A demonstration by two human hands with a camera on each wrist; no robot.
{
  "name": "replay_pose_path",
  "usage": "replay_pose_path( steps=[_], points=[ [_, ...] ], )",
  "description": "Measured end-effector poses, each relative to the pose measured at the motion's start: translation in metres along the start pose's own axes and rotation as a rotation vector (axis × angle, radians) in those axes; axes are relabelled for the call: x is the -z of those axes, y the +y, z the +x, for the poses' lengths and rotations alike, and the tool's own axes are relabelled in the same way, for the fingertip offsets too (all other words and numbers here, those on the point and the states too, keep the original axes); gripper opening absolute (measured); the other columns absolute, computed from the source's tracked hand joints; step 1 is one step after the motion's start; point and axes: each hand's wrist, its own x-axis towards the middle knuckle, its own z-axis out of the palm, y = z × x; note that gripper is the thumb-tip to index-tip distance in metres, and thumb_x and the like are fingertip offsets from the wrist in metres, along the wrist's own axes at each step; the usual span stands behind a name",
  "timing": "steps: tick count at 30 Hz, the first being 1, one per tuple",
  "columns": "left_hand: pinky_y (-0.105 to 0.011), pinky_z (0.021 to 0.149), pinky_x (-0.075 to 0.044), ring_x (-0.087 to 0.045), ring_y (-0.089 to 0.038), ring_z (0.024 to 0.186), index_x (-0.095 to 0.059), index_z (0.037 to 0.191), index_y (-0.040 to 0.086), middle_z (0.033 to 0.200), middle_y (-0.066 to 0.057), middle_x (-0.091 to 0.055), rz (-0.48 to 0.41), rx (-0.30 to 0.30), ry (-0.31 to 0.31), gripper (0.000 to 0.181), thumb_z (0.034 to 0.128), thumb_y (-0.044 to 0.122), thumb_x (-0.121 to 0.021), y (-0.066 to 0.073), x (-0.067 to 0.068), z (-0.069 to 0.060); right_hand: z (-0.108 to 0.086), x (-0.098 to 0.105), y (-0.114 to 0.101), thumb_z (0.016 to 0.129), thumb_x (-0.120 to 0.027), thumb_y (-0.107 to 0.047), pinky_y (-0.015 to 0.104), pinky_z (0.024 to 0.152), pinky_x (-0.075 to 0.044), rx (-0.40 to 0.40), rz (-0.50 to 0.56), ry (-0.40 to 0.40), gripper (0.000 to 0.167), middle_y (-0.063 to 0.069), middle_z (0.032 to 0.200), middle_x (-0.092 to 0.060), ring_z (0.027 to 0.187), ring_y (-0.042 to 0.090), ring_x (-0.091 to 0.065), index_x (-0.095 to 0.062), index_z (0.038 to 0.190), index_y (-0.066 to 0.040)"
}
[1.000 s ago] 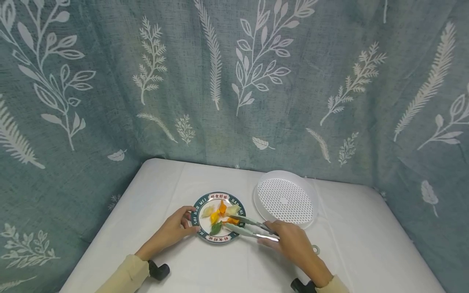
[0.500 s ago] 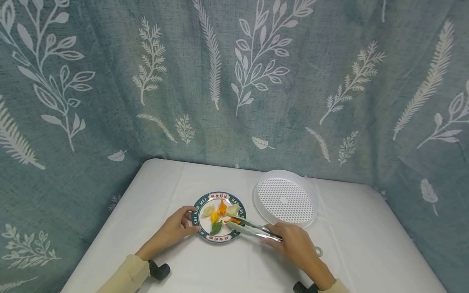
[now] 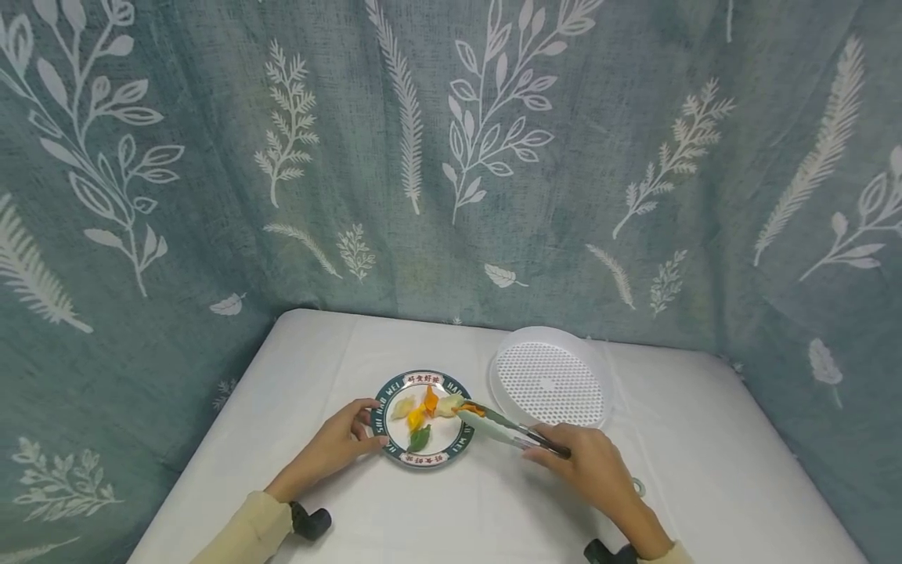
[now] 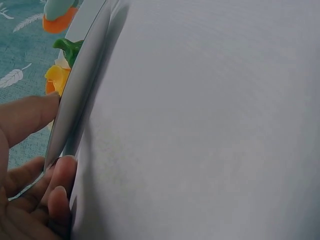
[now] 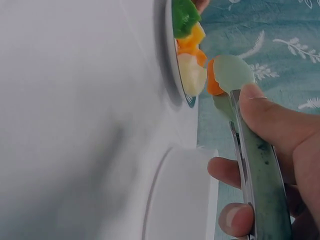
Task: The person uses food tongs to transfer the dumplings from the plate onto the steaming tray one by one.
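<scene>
Head: left hand [image 3: 345, 439] pinches rim of green-bordered plate [image 3: 441, 440], thumb on near side. On plate, ahead of left fingertips: green piece [image 3: 419, 439], yellow piece [image 3: 416, 418], pale pieces [image 3: 448, 405]. Right hand [image 3: 588, 462] grips tongs [image 3: 496, 431]; their tips, out ahead of that hand, hold orange piece [image 3: 470, 410] at plate's right edge. White perforated tray [image 3: 548, 384] just beyond right hand.

Left wrist: thumb on rim, fingers curled at its edge. Plate nearly edge-on; pieces maybe peppers.

Right wrist: thumb and fingers squeeze tongs from opposite sides, orange piece between tips.
</scene>
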Motion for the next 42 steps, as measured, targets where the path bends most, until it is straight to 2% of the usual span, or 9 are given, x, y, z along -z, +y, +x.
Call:
replay_pose_path(
  steps=[6, 11, 17, 28, 31, 34, 36, 39, 42],
  points=[
    [-0.029, 0.067, -0.046, -0.053, -0.015, 0.082, -0.055, 0.142, 0.015, 0.11, -0.001, -0.06, -0.006, -0.008, 0.007, 0.067, 0.0846, 0.029, -0.086, 0.001, -0.002, 0.002, 0.001, 0.01, 0.009, 0.085, -0.079, -0.053, 0.024, 0.058, -0.042, 0.01, -0.018, 0.032, 0.053, -0.007, 0.1, -0.076, 0.069, 0.005, -0.051, -0.078, 0.12, -0.014],
    [-0.028, 0.067, -0.046, -0.054, -0.014, 0.081, -0.054, 0.143, 0.014, 0.111, -0.001, -0.06, -0.008, -0.029, 0.0, 0.068, 0.0848, 0.031, -0.086, 0.001, -0.004, 0.003, -0.001, 0.018, 0.018, 0.085, -0.08, -0.052, 0.027, 0.062, -0.046, -0.005, -0.044, 0.068, 0.054, -0.001, 0.105, -0.077, 0.074, 0.008, -0.057, -0.078, 0.12, -0.011],
    [-0.028, 0.067, -0.046, -0.054, -0.014, 0.08, -0.056, 0.141, 0.014, 0.11, 0.001, -0.06, 0.009, -0.012, 0.018, 0.067, 0.0838, 0.028, -0.087, -0.002, 0.0, 0.0, -0.001, 0.024, 0.025, 0.083, -0.083, -0.048, 0.031, 0.061, -0.047, -0.022, -0.069, 0.102, 0.052, 0.003, 0.102, -0.077, 0.075, 0.012, -0.063, -0.078, 0.119, -0.011],
    [-0.029, 0.068, -0.046, -0.054, -0.014, 0.08, -0.056, 0.141, 0.014, 0.108, 0.0, -0.06, -0.003, -0.007, 0.002, 0.067, 0.0833, 0.03, -0.087, -0.001, 0.002, 0.0, -0.001, 0.038, 0.048, 0.084, -0.083, -0.046, 0.03, 0.057, -0.041, -0.053, -0.099, 0.151, 0.05, 0.008, 0.1, -0.077, 0.07, 0.014, -0.058, -0.078, 0.119, -0.009],
    [-0.029, 0.068, -0.046, -0.054, -0.014, 0.08, -0.056, 0.141, 0.014, 0.108, 0.0, -0.06, -0.002, -0.018, 0.002, 0.067, 0.0835, 0.03, -0.087, -0.001, 0.001, 0.001, 0.001, 0.041, 0.055, 0.084, -0.083, -0.045, 0.028, 0.053, -0.037, -0.055, -0.114, 0.156, 0.051, 0.005, 0.082, -0.074, 0.063, 0.012, -0.05, -0.078, 0.119, -0.008],
    [-0.029, 0.068, -0.046, -0.054, -0.014, 0.08, -0.056, 0.141, 0.013, 0.108, 0.0, -0.06, -0.005, -0.021, 0.005, 0.067, 0.0836, 0.029, -0.087, -0.001, 0.001, 0.001, 0.004, 0.042, 0.061, 0.085, -0.082, -0.046, 0.027, 0.049, -0.032, -0.067, -0.119, 0.15, 0.052, -0.003, 0.064, -0.059, 0.057, 0.011, -0.042, -0.077, 0.119, -0.007],
    [-0.028, 0.068, -0.046, -0.054, -0.014, 0.08, -0.056, 0.141, 0.014, 0.109, 0.0, -0.059, -0.007, -0.018, 0.005, 0.067, 0.0838, 0.028, -0.087, -0.001, 0.001, 0.001, 0.004, 0.042, 0.064, 0.086, -0.082, -0.047, 0.028, 0.048, -0.031, -0.079, -0.119, 0.149, 0.052, -0.003, 0.063, -0.058, 0.057, 0.011, -0.041, -0.077, 0.119, -0.007],
    [-0.028, 0.068, -0.046, -0.054, -0.014, 0.081, -0.056, 0.142, 0.014, 0.109, 0.0, -0.059, -0.01, -0.019, 0.007, 0.067, 0.0839, 0.029, -0.087, -0.001, 0.001, 0.001, 0.005, 0.043, 0.07, 0.086, -0.081, -0.048, 0.029, 0.048, -0.033, -0.1, -0.128, 0.147, 0.055, 0.009, 0.08, -0.073, 0.06, 0.015, -0.047, -0.077, 0.12, -0.005],
    [-0.028, 0.068, -0.046, -0.054, -0.014, 0.082, -0.056, 0.142, 0.015, 0.109, 0.0, -0.06, -0.019, -0.016, 0.001, 0.068, 0.0838, 0.03, -0.087, -0.003, -0.001, 0.001, 0.007, 0.045, 0.075, 0.087, -0.079, -0.051, 0.032, 0.05, -0.036, -0.14, -0.145, 0.129, 0.058, 0.02, 0.102, -0.075, 0.069, 0.023, -0.06, -0.075, 0.121, -0.004]
  ],
)
